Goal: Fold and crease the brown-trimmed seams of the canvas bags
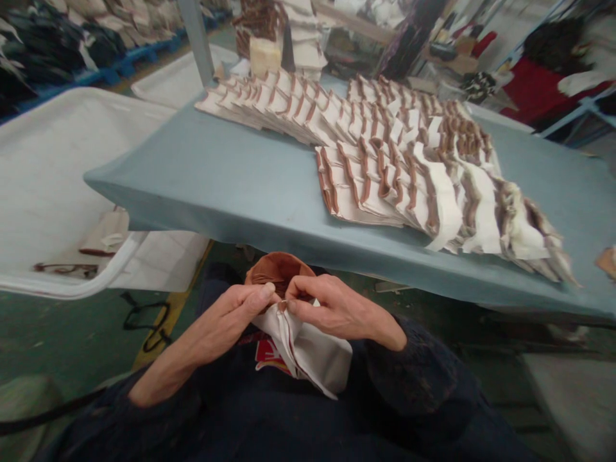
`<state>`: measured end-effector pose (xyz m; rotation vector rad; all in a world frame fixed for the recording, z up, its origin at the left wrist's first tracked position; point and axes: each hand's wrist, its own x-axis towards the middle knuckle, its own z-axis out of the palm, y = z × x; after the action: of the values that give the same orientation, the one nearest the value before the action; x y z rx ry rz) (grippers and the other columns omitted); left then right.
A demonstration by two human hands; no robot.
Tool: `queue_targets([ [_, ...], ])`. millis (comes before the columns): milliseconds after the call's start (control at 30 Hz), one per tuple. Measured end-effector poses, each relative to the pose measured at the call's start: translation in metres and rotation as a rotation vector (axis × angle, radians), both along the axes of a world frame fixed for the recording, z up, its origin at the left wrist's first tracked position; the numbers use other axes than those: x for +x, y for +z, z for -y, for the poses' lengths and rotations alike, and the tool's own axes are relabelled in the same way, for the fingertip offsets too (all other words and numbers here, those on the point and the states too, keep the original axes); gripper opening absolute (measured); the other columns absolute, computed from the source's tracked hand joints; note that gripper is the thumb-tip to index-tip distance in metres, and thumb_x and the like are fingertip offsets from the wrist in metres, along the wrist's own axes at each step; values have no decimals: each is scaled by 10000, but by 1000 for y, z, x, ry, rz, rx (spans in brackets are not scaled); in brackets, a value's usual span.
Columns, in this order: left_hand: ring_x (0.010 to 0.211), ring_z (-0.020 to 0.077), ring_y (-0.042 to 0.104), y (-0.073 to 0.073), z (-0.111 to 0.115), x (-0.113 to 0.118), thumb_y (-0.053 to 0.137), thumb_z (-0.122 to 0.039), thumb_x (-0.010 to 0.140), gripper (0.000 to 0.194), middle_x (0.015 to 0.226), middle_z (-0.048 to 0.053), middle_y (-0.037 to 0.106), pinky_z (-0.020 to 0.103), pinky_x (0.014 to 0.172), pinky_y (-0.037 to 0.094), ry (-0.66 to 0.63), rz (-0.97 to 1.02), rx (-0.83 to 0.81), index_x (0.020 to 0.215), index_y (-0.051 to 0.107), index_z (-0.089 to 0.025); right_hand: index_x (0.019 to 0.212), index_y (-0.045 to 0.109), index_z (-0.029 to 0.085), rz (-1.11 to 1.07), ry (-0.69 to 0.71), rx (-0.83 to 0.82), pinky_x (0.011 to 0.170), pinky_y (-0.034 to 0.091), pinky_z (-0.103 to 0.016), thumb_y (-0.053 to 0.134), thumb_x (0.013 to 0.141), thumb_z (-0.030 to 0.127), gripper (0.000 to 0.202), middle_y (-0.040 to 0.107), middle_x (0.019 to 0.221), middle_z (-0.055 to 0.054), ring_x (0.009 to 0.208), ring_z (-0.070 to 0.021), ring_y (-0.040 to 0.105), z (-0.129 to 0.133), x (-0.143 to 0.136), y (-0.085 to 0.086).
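Observation:
A sewn brown and white cloth piece (322, 353) is held up in front of my body. Its brown part (279, 263) forms a rounded, open tube on the far side, while the white part hangs down toward me with a dark seam along it. My left hand (245, 305) pinches the seam edge between thumb and fingers. Close beside it, my right hand (332, 305) pinches the same edge, fingertips nearly meeting the left ones. What exactly lies between the fingertips is too small to make out.
Ahead stands a blue-covered table (216, 167) carrying overlapping rows of white and brown sewn pieces (370, 173), some with white strips. White bins (86, 115) stand at the left, one holding a few pieces. Stacked cloth (303, 38) rises behind the table.

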<state>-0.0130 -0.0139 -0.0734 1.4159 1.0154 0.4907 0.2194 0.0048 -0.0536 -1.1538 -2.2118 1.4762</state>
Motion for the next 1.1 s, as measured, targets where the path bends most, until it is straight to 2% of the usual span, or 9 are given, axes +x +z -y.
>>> queue_targets([
  [100,686,172,527,10,-1,-2,431,-615,1061,579,735,10,624,247,621,468,-31,-36,43,749,648,-178,856,574,210,-13,10,42,682,331,-272,582,979,197,124,538,721,65,658,-110,456,0,0,11],
  [200,658,151,491,17,-3,-2,509,-577,1041,512,709,-9,590,230,602,430,-87,-37,54,771,662,-170,842,563,206,-10,22,72,684,328,-268,580,961,174,124,537,725,63,655,-107,447,0,0,19],
  [333,699,143,527,25,-4,-1,586,-472,1016,377,762,-10,634,224,663,442,-130,-48,15,852,714,-157,849,572,201,-3,49,98,689,325,-265,585,961,182,115,556,739,54,670,-109,463,-1,2,24],
  [433,707,140,536,30,-4,-1,601,-425,1001,331,763,-14,645,219,669,436,-139,-56,0,844,723,-161,858,581,199,-10,70,117,699,328,-266,591,956,172,102,564,743,53,675,-111,470,-2,3,24],
  [767,695,137,524,28,-7,5,622,-454,971,342,752,-13,636,221,662,427,-121,-37,-68,829,712,-156,851,570,198,10,61,130,685,298,-269,596,957,152,118,555,742,56,676,-107,455,-2,6,25],
  [933,669,133,479,29,-9,6,618,-466,948,350,720,-22,584,228,634,397,-123,-73,-66,797,692,-158,842,563,200,44,60,137,677,291,-267,607,951,148,129,540,727,61,660,-104,434,-2,7,28],
  [1100,633,118,425,33,-11,11,594,-373,942,262,700,-45,522,222,579,349,-137,-143,-35,788,659,-172,852,578,199,82,75,170,679,290,-270,614,948,151,113,582,744,45,675,-112,461,-2,5,29],
])
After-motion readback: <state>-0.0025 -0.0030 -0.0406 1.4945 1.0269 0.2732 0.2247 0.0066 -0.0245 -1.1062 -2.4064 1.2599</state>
